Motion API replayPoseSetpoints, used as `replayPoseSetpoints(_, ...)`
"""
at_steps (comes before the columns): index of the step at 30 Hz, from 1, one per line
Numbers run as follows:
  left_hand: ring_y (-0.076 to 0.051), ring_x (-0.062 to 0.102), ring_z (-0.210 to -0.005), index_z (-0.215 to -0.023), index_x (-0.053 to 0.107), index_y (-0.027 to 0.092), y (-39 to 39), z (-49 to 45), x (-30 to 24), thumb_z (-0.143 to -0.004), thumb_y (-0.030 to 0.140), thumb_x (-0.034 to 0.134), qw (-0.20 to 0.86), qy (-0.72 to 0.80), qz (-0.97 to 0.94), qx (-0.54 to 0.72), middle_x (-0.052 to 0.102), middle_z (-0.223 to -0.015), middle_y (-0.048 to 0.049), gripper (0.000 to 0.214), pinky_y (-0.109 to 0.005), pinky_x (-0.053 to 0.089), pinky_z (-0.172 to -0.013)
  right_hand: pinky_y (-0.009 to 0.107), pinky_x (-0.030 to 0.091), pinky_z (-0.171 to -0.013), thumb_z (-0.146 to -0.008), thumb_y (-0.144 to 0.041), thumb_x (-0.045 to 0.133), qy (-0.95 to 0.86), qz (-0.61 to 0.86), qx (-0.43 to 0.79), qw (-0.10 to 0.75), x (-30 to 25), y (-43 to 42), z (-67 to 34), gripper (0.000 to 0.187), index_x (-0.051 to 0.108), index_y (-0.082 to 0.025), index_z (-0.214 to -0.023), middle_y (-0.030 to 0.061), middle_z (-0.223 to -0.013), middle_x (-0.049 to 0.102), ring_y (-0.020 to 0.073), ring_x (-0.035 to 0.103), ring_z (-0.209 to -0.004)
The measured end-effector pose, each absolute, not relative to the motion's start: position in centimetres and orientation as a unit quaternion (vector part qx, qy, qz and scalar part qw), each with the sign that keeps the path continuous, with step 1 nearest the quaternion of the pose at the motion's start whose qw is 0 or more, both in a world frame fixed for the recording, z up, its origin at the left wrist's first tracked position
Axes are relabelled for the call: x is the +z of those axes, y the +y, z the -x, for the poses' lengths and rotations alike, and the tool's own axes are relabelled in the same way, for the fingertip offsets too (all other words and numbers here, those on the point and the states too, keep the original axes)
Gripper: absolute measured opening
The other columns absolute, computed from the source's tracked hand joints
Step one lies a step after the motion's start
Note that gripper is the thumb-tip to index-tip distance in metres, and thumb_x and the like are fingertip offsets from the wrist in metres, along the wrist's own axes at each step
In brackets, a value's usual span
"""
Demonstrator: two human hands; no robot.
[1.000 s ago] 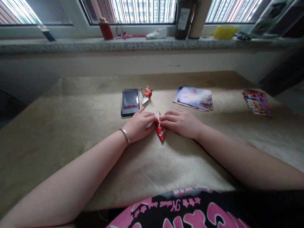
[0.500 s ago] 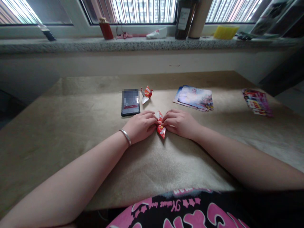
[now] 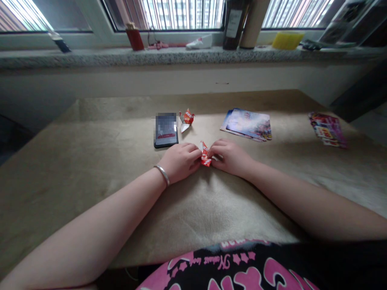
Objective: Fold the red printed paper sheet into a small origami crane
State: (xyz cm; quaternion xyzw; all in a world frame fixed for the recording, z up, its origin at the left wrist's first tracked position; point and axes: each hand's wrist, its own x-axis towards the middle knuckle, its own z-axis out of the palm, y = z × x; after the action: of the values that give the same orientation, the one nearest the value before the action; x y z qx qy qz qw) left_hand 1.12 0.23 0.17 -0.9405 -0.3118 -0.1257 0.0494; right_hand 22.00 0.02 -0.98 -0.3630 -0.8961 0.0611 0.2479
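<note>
Both of my hands meet at the middle of the table on a small folded piece of red printed paper (image 3: 205,154). My left hand (image 3: 180,161), with a silver bangle on its wrist, is curled with its fingers pinching the paper's left side. My right hand (image 3: 229,156) pinches the right side with bent fingers. Only a short red part of the paper shows between the fingertips. Just beyond my hands, a second folded red and white paper figure (image 3: 186,119) lies on the table next to a black phone (image 3: 165,129).
A beige cloth (image 3: 90,161) covers the table. A stack of picture cards (image 3: 248,125) lies at the back right, and a colourful leaflet (image 3: 327,129) at the far right. The stone windowsill (image 3: 90,56) behind holds a red cup, a bottle and other small items.
The long red point of the paper that hung toward me has been folded up between my fingers. My hands have shifted slightly away from me; the paper now looks much shorter.
</note>
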Motion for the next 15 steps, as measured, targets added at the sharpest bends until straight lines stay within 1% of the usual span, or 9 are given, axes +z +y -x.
replayPoseSetpoints(4,-0.016,0.058,-0.078,-0.085,0.062,0.018,0.2,-1.37,0.01,-0.084,0.025,0.051,0.091,-0.304,0.94,-0.123,0.065,-0.088,-0.0046,0.013,-0.029,0.045,-0.07,0.033,0.041,-0.078,-0.08,-0.023,0.054,-0.913,0.357,-0.035,0.193,-0.55,-0.38,-21.99,0.011,0.065,-0.018,-0.081,0.0064,-0.083,0.067,0.0208,0.055,-0.084)
replayPoseSetpoints(7,-0.016,0.058,-0.075,-0.08,0.061,0.018,0.12,-1.5,0.06,-0.086,0.026,0.049,0.108,-0.299,0.938,-0.136,0.065,-0.084,-0.0031,0.016,-0.028,0.043,-0.068,0.034,0.039,-0.082,-0.083,-0.023,0.051,-0.918,0.346,-0.067,0.183,-0.5,-0.47,-22.06,0.014,0.064,-0.018,-0.083,0.0067,-0.087,0.067,0.0212,0.055,-0.089)
replayPoseSetpoints(12,-0.018,0.058,-0.077,-0.076,0.062,0.016,-0.03,-1.72,0.15,-0.088,0.027,0.048,0.126,-0.306,0.933,-0.142,0.065,-0.08,-0.0044,0.021,-0.031,0.044,-0.07,0.036,0.039,-0.085,-0.087,-0.025,0.048,-0.918,0.339,-0.063,0.196,-0.69,-0.41,-22.06,0.018,0.065,-0.019,-0.084,0.007,-0.091,0.068,0.0214,0.054,-0.094)
replayPoseSetpoints(15,-0.018,0.059,-0.078,-0.079,0.063,0.016,0.08,-1.87,0.15,-0.086,0.025,0.048,0.107,-0.313,0.932,-0.147,0.066,-0.084,-0.005,0.019,-0.031,0.045,-0.071,0.036,0.042,-0.085,-0.084,-0.022,0.05,-0.914,0.349,-0.025,0.208,-0.83,-0.19,-21.92,0.015,0.065,-0.019,-0.083,0.0073,-0.094,0.067,0.0214,0.054,-0.093)
